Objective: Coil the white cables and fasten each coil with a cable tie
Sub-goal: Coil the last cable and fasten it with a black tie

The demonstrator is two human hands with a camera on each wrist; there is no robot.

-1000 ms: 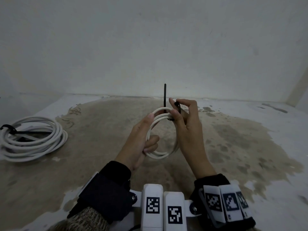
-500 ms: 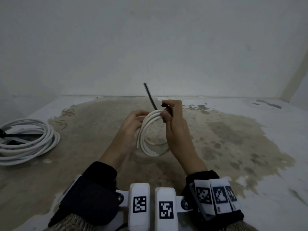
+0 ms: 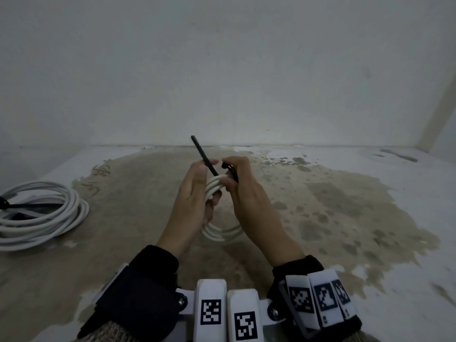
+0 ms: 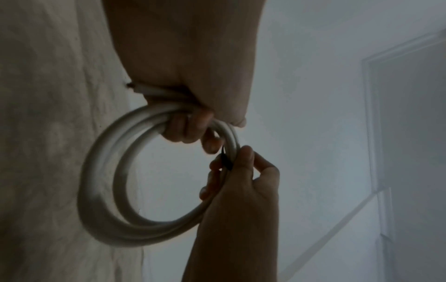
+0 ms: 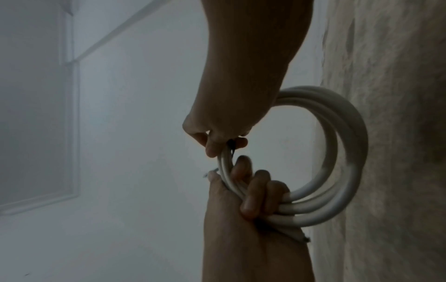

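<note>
Both hands hold a small white cable coil [image 3: 223, 233] upright above the floor. My left hand [image 3: 208, 183] grips the coil's top left, its fingers [image 5: 255, 190] curled round the strands. My right hand [image 3: 228, 172] pinches a black cable tie [image 3: 202, 154] against the coil's top; the tie's tail sticks up and leans left. The left wrist view shows the coil [image 4: 103, 181] as a ring with my right hand [image 4: 241, 167] pinching the tie [image 4: 226, 161] on it. In the right wrist view the coil [image 5: 350, 152] hangs right of my right hand [image 5: 224, 147].
A larger white cable coil [image 3: 56, 213] lies on the floor at the far left with a black tie [image 3: 27, 206] across it. The stained concrete floor [image 3: 320, 206] runs to a pale wall [image 3: 222, 82] just behind the hands.
The tie's tail has swung from upright to leaning left. My left hand has slid up the coil to its top, close to my right hand. Both hands have drifted slightly left.
</note>
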